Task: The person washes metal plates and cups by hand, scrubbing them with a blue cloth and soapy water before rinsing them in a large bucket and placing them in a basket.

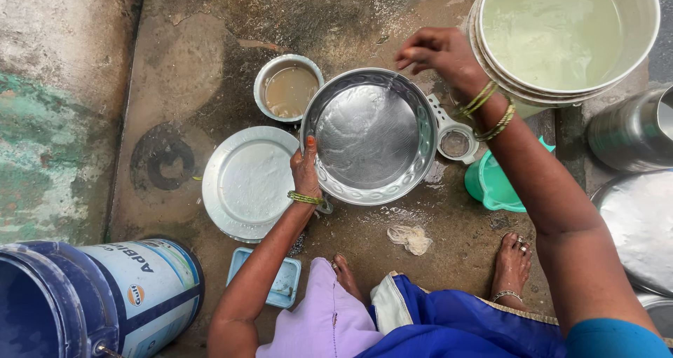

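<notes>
My left hand (306,169) grips the left rim of a round steel basin (371,137), holding it tilted over the wet floor. My right hand (438,53) hovers above the basin's far right rim with its fingers pinched together; I cannot tell whether anything is in them. Green and gold bangles ring both wrists. A flat steel plate (245,183) lies on the ground just left of the basin. A small steel bowl (287,88) of brownish water stands behind it.
A large white bucket (645,22) of cloudy water stands at the upper right. A white strainer (454,139), a green mug (494,186), a scrub pad (411,239), a blue soap tray (284,281), a blue drum (91,298) and steel vessels (631,134) surround me.
</notes>
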